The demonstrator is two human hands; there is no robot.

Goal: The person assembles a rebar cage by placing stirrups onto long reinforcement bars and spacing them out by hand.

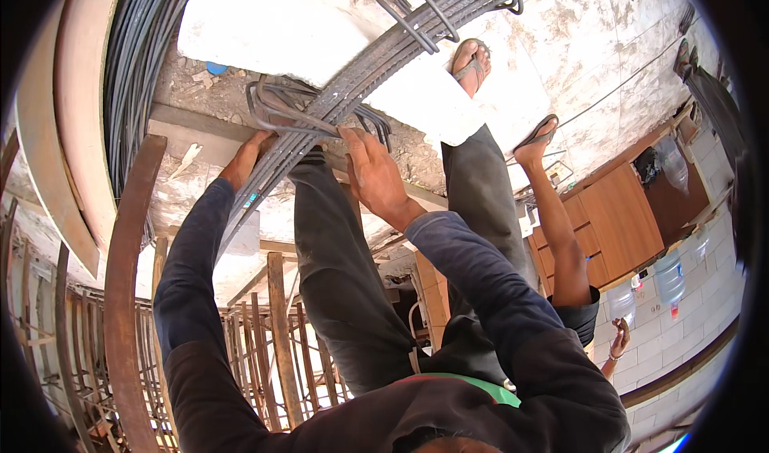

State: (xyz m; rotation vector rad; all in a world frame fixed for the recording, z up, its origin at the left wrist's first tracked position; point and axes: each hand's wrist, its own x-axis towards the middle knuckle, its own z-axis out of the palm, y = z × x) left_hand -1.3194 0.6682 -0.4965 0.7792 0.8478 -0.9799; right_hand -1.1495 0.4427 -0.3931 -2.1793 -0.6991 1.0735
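Observation:
A long bundle of ribbed steel rebars (352, 76) slants from lower left to upper right before me. Around it, near my hands, sits a cluster of bent steel stirrups (280, 104). My left hand (247, 161) is closed on the stirrups at the bundle's left side, its fingertips partly hidden by the steel. On the right side, my right hand (375, 177) has its fingers curled at the stirrups' near corner, thumb apart lower down. Farther up, other stirrups (416, 16) hang round the same bars.
Thin steel rods (144, 60) run along wooden boards (84, 124) at left. Below stand many upright props (280, 333) at a drop. A white slab (248, 28) lies beyond. A sandaled foot (471, 64) rests on it. Another person's leg (561, 237) and hand (619, 337) show at right, near a wooden cabinet (613, 221).

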